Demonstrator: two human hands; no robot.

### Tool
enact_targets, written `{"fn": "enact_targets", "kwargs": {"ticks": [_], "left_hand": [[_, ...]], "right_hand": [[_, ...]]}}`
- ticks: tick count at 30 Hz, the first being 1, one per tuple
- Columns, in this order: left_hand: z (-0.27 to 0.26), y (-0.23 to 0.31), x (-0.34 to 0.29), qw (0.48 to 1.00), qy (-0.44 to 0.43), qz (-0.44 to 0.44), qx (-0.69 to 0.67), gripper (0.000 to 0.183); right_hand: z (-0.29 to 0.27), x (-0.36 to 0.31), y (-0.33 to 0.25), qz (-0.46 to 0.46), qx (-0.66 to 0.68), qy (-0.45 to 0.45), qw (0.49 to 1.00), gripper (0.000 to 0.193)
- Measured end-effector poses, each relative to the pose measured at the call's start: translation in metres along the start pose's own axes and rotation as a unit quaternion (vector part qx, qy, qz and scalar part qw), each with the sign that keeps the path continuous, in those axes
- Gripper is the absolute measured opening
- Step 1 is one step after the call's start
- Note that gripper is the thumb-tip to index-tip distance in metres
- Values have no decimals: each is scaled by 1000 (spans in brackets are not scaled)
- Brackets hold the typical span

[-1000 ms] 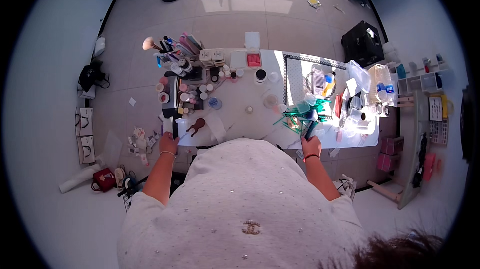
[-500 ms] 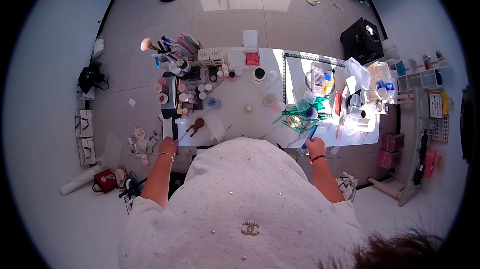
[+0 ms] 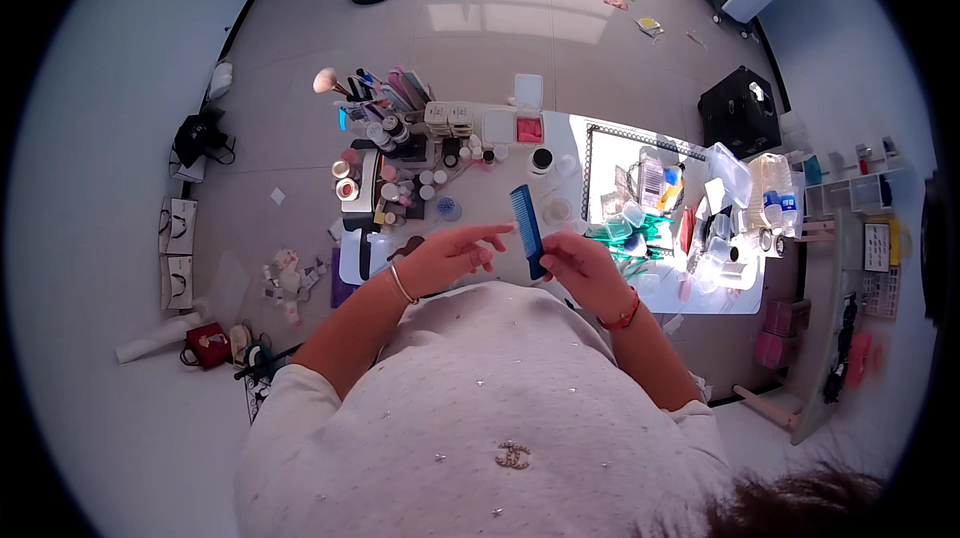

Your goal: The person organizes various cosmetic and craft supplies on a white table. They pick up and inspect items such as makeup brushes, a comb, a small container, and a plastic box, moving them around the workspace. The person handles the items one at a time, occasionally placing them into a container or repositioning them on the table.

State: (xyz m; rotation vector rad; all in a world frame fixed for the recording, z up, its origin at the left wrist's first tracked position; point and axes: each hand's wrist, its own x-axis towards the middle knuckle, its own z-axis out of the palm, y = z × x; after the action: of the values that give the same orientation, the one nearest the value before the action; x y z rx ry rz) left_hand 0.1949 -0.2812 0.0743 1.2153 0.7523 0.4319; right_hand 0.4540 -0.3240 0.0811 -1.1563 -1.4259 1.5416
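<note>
A blue comb [image 3: 527, 228] stands upright before my body, its lower end pinched in my right hand [image 3: 585, 271], which wears a red bracelet. Close to the comb's teeth is the fingertip of my left hand [image 3: 448, 258]; whether it touches them I cannot tell. That hand holds nothing, its index finger stretched out and the others loosely bent. Partly covered by the left hand, a brown object [image 3: 408, 246] lies on the white table [image 3: 497, 200]. A small jar of blue bits [image 3: 447, 208] sits just beyond that hand.
Jars, brushes and bottles crowd the table's left side around a holder [image 3: 400, 153]. On the right are green sticks [image 3: 655, 236], clear containers [image 3: 728, 173] and a dotted-edge sheet [image 3: 610, 153]. A black case [image 3: 740, 110] stands on the floor beyond, right; a shelf unit [image 3: 845, 173] lines the right wall.
Both hands have come in from the table's near edge to the middle. My right hand has brought the blue comb along and raised it. The view has shifted slightly.
</note>
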Motion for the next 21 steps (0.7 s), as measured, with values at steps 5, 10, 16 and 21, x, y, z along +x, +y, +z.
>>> {"fn": "enact_targets", "kwargs": {"ticks": [5, 10, 16, 21], "left_hand": [[2, 11, 18, 990, -20, 125, -59, 21], [-48, -46, -19, 973, 190, 3, -132, 17], [-110, -151, -106, 890, 374, -258, -34, 17], [-128, -201, -144, 821, 426, -345, -157, 28]], "right_hand": [[18, 26, -6, -47, -53, -44, 997, 12], [-5, 13, 16, 7, -170, -24, 985, 18], [-42, -74, 119, 187, -461, -6, 868, 23], [-59, -130, 209, 327, -422, -49, 844, 22]]}}
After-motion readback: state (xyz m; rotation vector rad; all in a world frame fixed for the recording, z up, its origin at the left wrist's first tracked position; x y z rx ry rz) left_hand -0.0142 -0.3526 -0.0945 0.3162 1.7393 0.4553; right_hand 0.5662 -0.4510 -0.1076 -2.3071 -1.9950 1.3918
